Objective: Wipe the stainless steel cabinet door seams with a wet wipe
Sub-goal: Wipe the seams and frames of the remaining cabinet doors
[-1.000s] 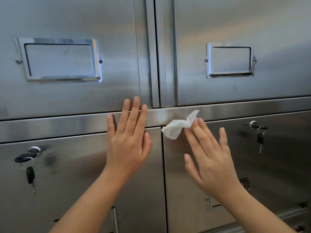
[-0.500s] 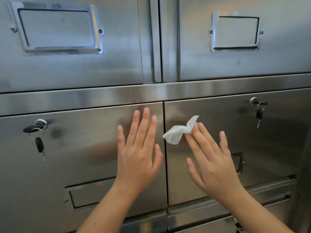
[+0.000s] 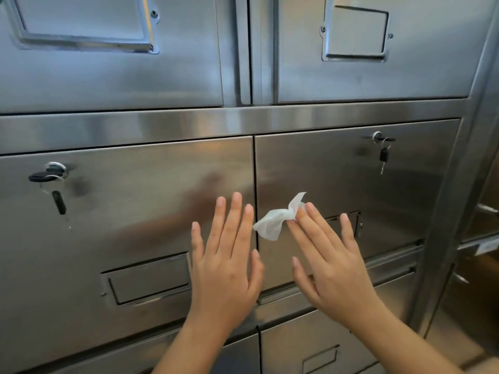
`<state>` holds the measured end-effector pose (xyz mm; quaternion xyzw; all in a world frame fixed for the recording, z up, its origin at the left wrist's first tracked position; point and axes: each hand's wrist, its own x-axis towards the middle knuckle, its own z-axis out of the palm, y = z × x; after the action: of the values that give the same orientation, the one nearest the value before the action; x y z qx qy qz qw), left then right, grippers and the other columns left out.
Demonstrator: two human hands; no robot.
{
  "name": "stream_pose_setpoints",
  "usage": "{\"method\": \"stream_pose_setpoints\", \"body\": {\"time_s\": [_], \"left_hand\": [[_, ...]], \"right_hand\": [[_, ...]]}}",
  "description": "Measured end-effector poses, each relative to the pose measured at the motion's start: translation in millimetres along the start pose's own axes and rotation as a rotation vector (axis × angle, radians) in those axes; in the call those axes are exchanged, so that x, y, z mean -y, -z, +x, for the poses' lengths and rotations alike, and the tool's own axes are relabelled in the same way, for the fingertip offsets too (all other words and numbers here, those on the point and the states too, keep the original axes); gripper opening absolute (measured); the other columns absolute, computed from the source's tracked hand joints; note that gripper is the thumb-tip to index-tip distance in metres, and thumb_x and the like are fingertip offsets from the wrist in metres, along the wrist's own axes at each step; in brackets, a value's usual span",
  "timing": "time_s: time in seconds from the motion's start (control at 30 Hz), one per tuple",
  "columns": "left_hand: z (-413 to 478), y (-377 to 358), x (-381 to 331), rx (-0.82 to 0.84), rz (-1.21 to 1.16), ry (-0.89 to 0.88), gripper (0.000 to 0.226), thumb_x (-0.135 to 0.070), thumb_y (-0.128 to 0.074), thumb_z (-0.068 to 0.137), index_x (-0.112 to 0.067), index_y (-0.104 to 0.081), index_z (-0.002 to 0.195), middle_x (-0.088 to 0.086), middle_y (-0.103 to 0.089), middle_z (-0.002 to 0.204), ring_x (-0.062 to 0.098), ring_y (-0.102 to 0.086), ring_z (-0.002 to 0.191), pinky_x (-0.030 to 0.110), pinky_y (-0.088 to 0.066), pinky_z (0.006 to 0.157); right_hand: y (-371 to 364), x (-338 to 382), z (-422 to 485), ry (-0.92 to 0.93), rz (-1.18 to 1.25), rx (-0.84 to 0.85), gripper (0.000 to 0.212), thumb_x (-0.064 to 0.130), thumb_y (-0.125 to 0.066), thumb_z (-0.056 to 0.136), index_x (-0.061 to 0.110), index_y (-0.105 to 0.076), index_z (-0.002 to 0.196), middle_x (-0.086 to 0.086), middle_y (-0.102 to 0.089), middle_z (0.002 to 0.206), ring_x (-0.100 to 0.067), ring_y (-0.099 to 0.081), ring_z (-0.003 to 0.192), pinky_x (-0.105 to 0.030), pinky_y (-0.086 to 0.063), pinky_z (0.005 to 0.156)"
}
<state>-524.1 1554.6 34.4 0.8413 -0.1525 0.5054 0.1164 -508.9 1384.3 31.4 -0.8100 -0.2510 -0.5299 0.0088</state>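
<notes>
The brushed stainless steel lower-left cabinet door [image 3: 121, 211] carries a round lock with a black-headed key [image 3: 43, 176] near its upper-left corner. A second black key hangs from the same ring. A rectangular recessed steel pull [image 3: 148, 279] sits lower on this door.

The left hand [image 3: 226, 268] lies flat on the right part of this door. It is released, with straight, slightly spread fingers, and it grasps nothing. Its fingertips lie just left of the dark vertical seam [image 3: 254, 171] between the two lower doors.

The crumpled white wet wipe [image 3: 272, 225] lies across the seam at fingertip height. Its left corner is on the seam line and its body is on the stainless steel lower-right cabinet door [image 3: 351, 179].

The right hand [image 3: 332, 268] is also released, with extended fingers. The first two fingertips press the right end of the wipe against the door, and one loose tail of the wipe stands up beyond them.

A small black key [image 3: 383, 156] hangs from the lock at the upper right of this door.
</notes>
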Motion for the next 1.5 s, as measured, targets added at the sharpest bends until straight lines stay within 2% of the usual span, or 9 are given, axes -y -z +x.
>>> {"method": "stream_pose_setpoints", "body": {"time_s": [0.17,0.4,0.57,0.83,1.03,1.23,1.5], "left_hand": [[-16,8,-4,0.075,-0.038,0.039,0.057,-0.023,-0.037,0.084,-0.007,-0.038,0.138,0.009,-0.030,0.148,0.024,-0.021,0.139,0.052,-0.010,0.110],[-14,0,-31,0.085,-0.030,0.043,0.054,-0.023,-0.038,0.084,-0.004,-0.046,0.134,0.011,-0.037,0.145,0.027,-0.026,0.137,0.058,-0.012,0.104],[-4,-20,-67,0.110,0.001,0.059,0.053,-0.024,-0.037,0.084,-0.004,-0.048,0.132,0.011,-0.039,0.144,0.029,-0.030,0.135,0.057,-0.014,0.104],[28,-69,-141,0.095,0.007,0.088,0.051,-0.023,-0.039,0.083,-0.004,-0.052,0.129,0.012,-0.043,0.141,0.030,-0.034,0.133,0.056,-0.017,0.103],[22,-92,-161,0.119,0.125,0.172,0.051,-0.023,-0.039,0.083,-0.003,-0.052,0.129,0.013,-0.044,0.140,0.030,-0.035,0.132,0.057,-0.018,0.103],[-9,-70,-150,0.178,0.304,0.321,0.052,-0.026,-0.038,0.084,-0.002,-0.052,0.128,0.013,-0.047,0.138,0.030,-0.039,0.130,0.055,-0.020,0.102],[-56,-4,-126,0.224,0.515,0.499,0.051,-0.029,-0.040,0.084,-0.004,-0.054,0.126,0.012,-0.050,0.135,0.028,-0.043,0.128,0.054,-0.028,0.102]], "right_hand": [[9,10,-11,-0.020,0.011,0.047,0.048,0.026,-0.041,0.087,0.002,-0.050,0.128,-0.016,-0.048,0.136,-0.031,-0.043,0.127,-0.048,-0.015,0.110],[18,-6,-28,-0.061,0.040,0.056,0.048,0.025,-0.043,0.086,0.001,-0.056,0.126,-0.015,-0.049,0.135,-0.029,-0.042,0.129,-0.049,-0.020,0.109],[19,-47,-39,-0.065,0.050,0.053,0.047,0.024,-0.043,0.086,0.002,-0.057,0.124,-0.015,-0.050,0.134,-0.029,-0.044,0.128,-0.054,-0.024,0.108],[18,-134,-60,-0.032,0.103,0.059,0.046,0.023,-0.042,0.086,0.001,-0.057,0.124,-0.016,-0.051,0.134,-0.030,-0.044,0.127,-0.050,-0.020,0.107],[0,-167,-68,0.020,0.203,0.074,0.045,0.024,-0.043,0.087,0.002,-0.058,0.122,-0.015,-0.052,0.132,-0.029,-0.045,0.127,-0.053,-0.024,0.107],[-25,-140,-66,0.127,0.406,0.075,0.045,0.025,-0.043,0.086,0.002,-0.060,0.120,-0.015,-0.054,0.130,-0.030,-0.048,0.124,-0.058,-0.026,0.103],[-29,-58,-59,0.228,0.671,0.052,0.044,0.025,-0.044,0.085,0.001,-0.061,0.118,-0.016,-0.056,0.128,-0.030,-0.049,0.122,-0.060,-0.026,0.100]]}}
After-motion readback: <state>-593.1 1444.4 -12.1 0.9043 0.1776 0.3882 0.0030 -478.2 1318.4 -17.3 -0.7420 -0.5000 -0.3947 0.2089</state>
